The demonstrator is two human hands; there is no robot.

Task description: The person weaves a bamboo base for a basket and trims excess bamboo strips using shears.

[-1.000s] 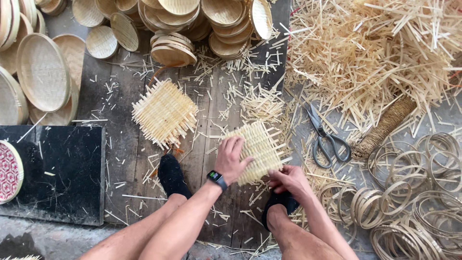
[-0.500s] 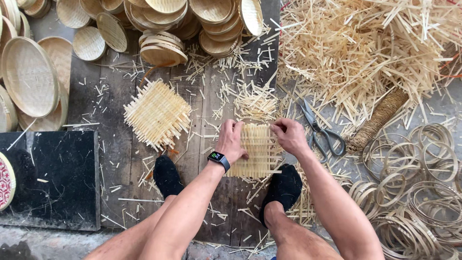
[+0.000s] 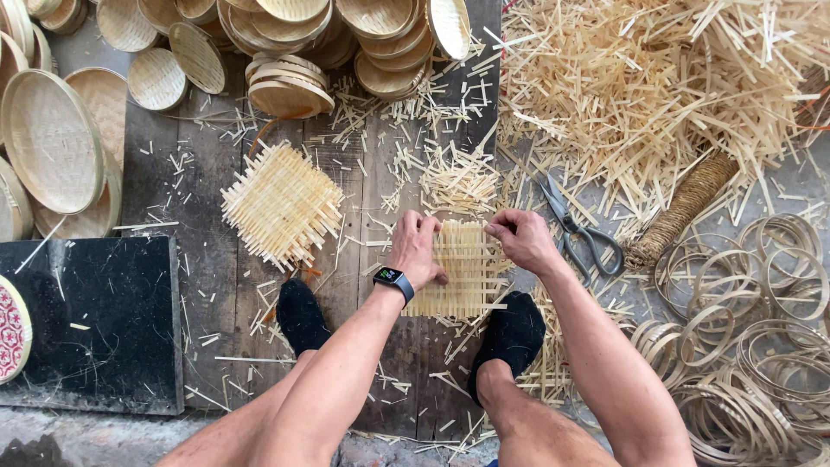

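Below, two feet in black socks (image 3: pixel 512 333) rest on a dark plank floor (image 3: pixel 207 285), the right one pinning a half-woven bamboo mat (image 3: pixel 467 268). Left hand (image 3: pixel 417 249) lies flat on the mat's left edge, fingers spread; right hand (image 3: pixel 520 238) pinches a strip at its top right corner. Scissors (image 3: pixel 579 229) lie just beside — a finished woven square (image 3: pixel 281 203) sits further left, stacked baskets (image 3: pixel 285 82) and loose strips (image 3: pixel 657 86) beyond.

Soft, even daylight; sharp focus, faint shadows, no glare.
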